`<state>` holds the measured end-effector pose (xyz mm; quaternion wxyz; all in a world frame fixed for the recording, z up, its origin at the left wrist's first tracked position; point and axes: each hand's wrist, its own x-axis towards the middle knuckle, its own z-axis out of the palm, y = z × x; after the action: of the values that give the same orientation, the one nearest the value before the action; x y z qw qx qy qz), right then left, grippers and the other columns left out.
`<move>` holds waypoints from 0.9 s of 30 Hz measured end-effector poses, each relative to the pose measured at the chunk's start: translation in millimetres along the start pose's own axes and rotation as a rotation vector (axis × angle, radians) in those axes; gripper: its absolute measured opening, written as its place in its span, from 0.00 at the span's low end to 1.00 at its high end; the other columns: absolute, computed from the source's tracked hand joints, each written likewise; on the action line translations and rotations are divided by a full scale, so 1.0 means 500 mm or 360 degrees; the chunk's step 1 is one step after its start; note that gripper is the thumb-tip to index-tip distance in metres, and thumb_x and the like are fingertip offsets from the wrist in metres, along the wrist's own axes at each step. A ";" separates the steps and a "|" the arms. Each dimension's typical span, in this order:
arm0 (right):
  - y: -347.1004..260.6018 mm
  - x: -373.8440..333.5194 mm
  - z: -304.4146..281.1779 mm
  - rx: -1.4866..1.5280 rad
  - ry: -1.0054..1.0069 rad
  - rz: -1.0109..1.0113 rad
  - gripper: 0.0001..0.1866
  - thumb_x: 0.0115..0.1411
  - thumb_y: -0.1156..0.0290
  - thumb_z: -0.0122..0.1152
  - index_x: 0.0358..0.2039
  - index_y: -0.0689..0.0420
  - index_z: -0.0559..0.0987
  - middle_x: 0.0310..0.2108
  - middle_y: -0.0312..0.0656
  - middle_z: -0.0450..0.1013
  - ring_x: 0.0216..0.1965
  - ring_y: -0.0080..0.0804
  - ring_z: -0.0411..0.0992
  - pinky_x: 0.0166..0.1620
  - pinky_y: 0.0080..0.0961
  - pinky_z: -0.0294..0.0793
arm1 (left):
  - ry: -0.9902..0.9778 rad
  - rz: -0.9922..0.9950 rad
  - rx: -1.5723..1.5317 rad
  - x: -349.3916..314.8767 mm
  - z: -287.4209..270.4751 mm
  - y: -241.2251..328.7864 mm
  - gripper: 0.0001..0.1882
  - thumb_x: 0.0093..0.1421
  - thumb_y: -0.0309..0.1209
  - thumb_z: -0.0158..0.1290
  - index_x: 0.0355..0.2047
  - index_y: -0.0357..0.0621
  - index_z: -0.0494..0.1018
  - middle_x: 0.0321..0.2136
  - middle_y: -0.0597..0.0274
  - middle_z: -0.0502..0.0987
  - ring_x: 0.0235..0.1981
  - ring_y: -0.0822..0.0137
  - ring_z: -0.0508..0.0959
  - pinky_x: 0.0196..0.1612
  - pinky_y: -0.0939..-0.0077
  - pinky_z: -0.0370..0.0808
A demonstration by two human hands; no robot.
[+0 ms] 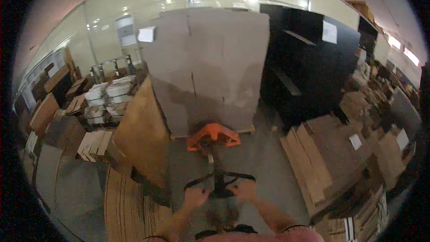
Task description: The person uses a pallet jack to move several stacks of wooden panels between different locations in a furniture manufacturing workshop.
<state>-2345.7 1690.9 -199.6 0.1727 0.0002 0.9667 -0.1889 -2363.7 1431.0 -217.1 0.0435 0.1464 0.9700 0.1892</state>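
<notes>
My left hand is closed round the left side of a pallet jack's black handle. On the handle's right side my right hand is closed too; the exact finger positions are blurred. Beyond the handle sits the jack's orange body, close against a tall, pale brown load of cardboard. A white sheet is stuck at the load's upper left corner. The load stands upright, its bottom edge just above the floor; the jack's forks are hidden beneath it.
Right of the load stands a tall black stack. Flat cardboard stacks flank the aisle on the right. On the left are a leaning brown board, upright cardboard sheets and white bundles. Grey floor shows between them.
</notes>
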 end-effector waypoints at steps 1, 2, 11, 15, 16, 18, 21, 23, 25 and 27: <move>-0.002 0.041 -0.061 0.0132 0.0130 0.0011 0.28 0.62 0.38 0.48 0.47 0.44 0.83 0.41 0.47 0.80 0.46 0.46 0.77 0.50 0.47 0.73 | 0.0090 -0.0004 0.0029 0.054 -0.049 0.011 0.28 0.62 0.56 0.47 0.32 0.44 0.82 0.26 0.49 0.81 0.29 0.45 0.81 0.34 0.50 0.78; -0.008 0.091 -0.122 0.0088 0.0172 0.0063 0.28 0.61 0.37 0.49 0.46 0.44 0.83 0.42 0.47 0.79 0.45 0.47 0.77 0.49 0.43 0.74 | 0.0175 -0.0003 0.0059 0.108 -0.093 0.023 0.27 0.62 0.56 0.47 0.33 0.44 0.81 0.27 0.48 0.81 0.31 0.45 0.81 0.35 0.51 0.78; -0.095 0.211 -0.262 0.0152 0.1042 -0.0169 0.29 0.64 0.42 0.44 0.37 0.54 0.83 0.38 0.50 0.79 0.42 0.52 0.77 0.44 0.46 0.74 | 0.0502 -0.0213 0.0120 0.290 -0.227 0.039 0.35 0.66 0.57 0.39 0.27 0.38 0.81 0.29 0.42 0.80 0.35 0.46 0.82 0.39 0.52 0.78; -0.024 -0.081 0.086 -0.0225 0.0839 -0.0323 0.19 0.59 0.50 0.53 0.31 0.51 0.83 0.22 0.45 0.77 0.26 0.48 0.77 0.42 0.51 0.75 | -0.0319 0.0065 0.0281 -0.070 0.016 0.021 0.25 0.64 0.49 0.43 0.40 0.40 0.79 0.37 0.50 0.81 0.38 0.48 0.81 0.52 0.45 0.67; -0.003 -0.102 0.152 -0.0279 0.0751 -0.0327 0.22 0.59 0.47 0.51 0.32 0.51 0.83 0.24 0.45 0.77 0.28 0.48 0.77 0.43 0.51 0.74 | -0.0660 0.0053 0.0197 -0.137 0.069 0.014 0.22 0.63 0.45 0.44 0.43 0.41 0.79 0.41 0.49 0.80 0.42 0.48 0.80 0.61 0.42 0.61; 0.027 -0.067 0.223 -0.0249 0.0359 -0.0346 0.27 0.59 0.42 0.46 0.35 0.52 0.83 0.27 0.47 0.78 0.32 0.49 0.77 0.45 0.50 0.73 | -0.0901 0.0012 0.0120 -0.155 0.133 -0.014 0.21 0.62 0.43 0.45 0.43 0.42 0.79 0.40 0.49 0.80 0.41 0.49 0.80 0.58 0.43 0.63; 0.032 0.039 0.202 -0.0048 -0.0148 -0.0349 0.36 0.60 0.34 0.38 0.39 0.53 0.83 0.33 0.50 0.78 0.38 0.50 0.77 0.48 0.48 0.72 | -0.0834 0.0102 0.0035 -0.051 0.141 -0.053 0.19 0.60 0.40 0.46 0.43 0.44 0.78 0.38 0.50 0.80 0.40 0.49 0.80 0.52 0.44 0.66; 0.011 0.079 0.152 0.0159 -0.0367 -0.0357 0.42 0.60 0.29 0.33 0.41 0.53 0.83 0.37 0.51 0.79 0.42 0.51 0.76 0.51 0.47 0.71 | -0.0809 0.0134 0.0025 0.013 0.120 -0.064 0.17 0.59 0.39 0.47 0.43 0.45 0.78 0.38 0.50 0.80 0.39 0.49 0.81 0.49 0.45 0.68; -0.009 0.091 0.104 0.0185 -0.0463 -0.0197 0.48 0.60 0.24 0.28 0.44 0.54 0.83 0.40 0.53 0.79 0.46 0.51 0.76 0.53 0.46 0.70 | -0.0829 0.0174 0.0018 0.040 0.106 -0.066 0.16 0.58 0.37 0.48 0.43 0.46 0.78 0.37 0.50 0.80 0.38 0.49 0.81 0.45 0.46 0.70; -0.018 0.073 0.077 0.0052 -0.0612 0.0019 0.52 0.57 0.21 0.27 0.39 0.57 0.84 0.37 0.53 0.79 0.44 0.51 0.77 0.51 0.44 0.70 | -0.0838 0.0202 0.0015 0.021 0.115 -0.059 0.15 0.57 0.35 0.49 0.43 0.47 0.78 0.36 0.51 0.80 0.37 0.49 0.81 0.42 0.46 0.72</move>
<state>-2367.9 1666.0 -242.0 0.3555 -0.0275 0.9126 -0.2002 -2373.6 1428.7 -281.9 0.2815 0.2514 0.9150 0.1425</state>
